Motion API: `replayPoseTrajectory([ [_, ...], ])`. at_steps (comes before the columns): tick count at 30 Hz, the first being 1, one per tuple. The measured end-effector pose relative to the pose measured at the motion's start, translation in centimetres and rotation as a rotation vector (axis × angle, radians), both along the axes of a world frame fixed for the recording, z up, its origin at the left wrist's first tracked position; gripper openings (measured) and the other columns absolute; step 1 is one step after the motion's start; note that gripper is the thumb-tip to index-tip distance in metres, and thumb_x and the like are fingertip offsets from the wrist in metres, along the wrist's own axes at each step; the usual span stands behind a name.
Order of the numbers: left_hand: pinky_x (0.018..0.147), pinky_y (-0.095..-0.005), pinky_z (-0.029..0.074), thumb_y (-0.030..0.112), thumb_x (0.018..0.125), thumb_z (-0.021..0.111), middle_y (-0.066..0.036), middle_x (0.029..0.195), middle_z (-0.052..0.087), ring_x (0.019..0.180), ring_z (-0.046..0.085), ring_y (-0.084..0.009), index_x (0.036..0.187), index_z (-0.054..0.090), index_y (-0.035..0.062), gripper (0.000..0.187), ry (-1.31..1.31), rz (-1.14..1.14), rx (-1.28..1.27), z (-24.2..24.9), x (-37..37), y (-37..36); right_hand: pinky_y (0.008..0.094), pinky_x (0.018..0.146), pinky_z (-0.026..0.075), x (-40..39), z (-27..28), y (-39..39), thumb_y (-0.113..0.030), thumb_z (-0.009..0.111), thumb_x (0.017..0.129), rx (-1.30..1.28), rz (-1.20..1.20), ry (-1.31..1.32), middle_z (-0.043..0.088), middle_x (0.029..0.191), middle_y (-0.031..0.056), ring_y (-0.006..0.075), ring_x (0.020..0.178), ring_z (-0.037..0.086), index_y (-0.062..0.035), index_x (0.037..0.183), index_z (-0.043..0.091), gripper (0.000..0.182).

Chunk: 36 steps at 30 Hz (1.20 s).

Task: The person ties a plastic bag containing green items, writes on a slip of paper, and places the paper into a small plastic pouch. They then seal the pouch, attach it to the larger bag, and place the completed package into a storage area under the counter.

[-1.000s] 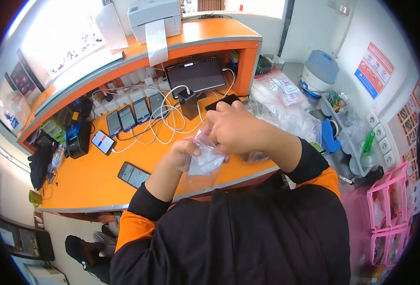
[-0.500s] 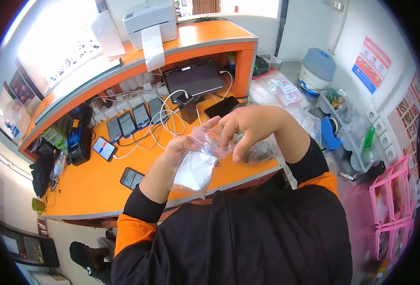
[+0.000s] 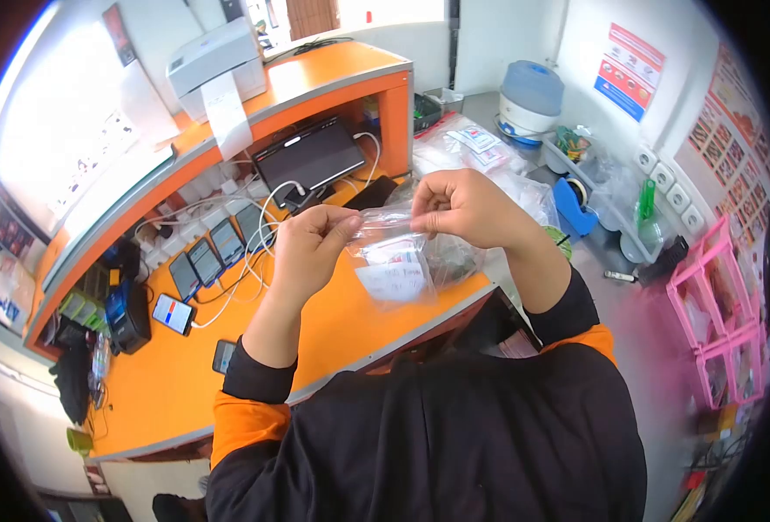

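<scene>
A clear plastic zip bag hangs between my hands over the front of the orange desk. Inside it lies a white slip of paper with handwriting too blurred to read. The left top corner of the bag is pinched between the thumb and fingers of my left hand. My right hand grips the right end of the same top edge, its fingers closed. Just behind the bag, another clear bag with dark contents rests on the desk, partly hidden.
Several phones with white cables lie left of my hands on the orange desk. A label printer stands on the upper shelf, above a dark screen. Packed plastic bags, a blue tape dispenser and a pink rack are rightward.
My hands have moved apart, stretching the bag's top edge between them. The bag has turned so the paper's written side shows. The view has shifted to the right.
</scene>
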<state>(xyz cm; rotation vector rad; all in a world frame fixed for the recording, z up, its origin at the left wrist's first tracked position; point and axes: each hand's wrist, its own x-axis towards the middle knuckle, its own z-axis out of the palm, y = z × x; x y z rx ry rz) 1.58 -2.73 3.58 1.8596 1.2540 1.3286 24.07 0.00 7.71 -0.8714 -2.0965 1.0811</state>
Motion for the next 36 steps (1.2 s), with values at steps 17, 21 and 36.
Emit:
replayPoseTrajectory([
  [17,0.05,-0.0251,0.04,0.02,0.082,0.061,-0.005,0.057,0.056,0.052,0.049,-0.0099,0.075,0.061,-0.0026,0.023,0.199,-0.315,-0.115,0.0,0.1,4.1,0.0202,0.061,0.038,-0.8,-5.2,-0.7,-0.022,0.056,0.087,-0.218,-0.42,0.459,0.059,0.071,0.0012,0.0054,0.066,0.049,-0.0028,0.08,0.059,0.021],
  [21,0.049,-0.0251,0.038,0.023,0.084,0.06,-0.006,0.057,0.053,0.053,0.046,-0.009,0.073,0.061,-0.0029,0.028,0.21,-0.364,-0.166,-0.7,-0.2,4.4,0.0203,0.059,0.037,-1.8,-6.8,-0.6,-0.023,0.058,0.086,-0.157,-0.503,0.49,0.058,0.067,0.0008,0.0056,0.063,0.048,-0.004,0.075,0.059,0.022],
  [36,0.049,-0.0253,0.038,0.018,0.079,0.061,-0.004,0.055,0.052,0.052,0.045,-0.008,0.071,0.06,-0.0029,0.022,0.367,-0.381,-0.167,-2.7,-0.7,5.0,0.0203,0.046,0.03,-3.3,-12.4,0.6,-0.019,0.063,0.08,-0.306,-0.457,0.541,0.048,0.057,-0.0036,0.0033,0.05,0.039,-0.0062,0.068,0.056,0.019],
])
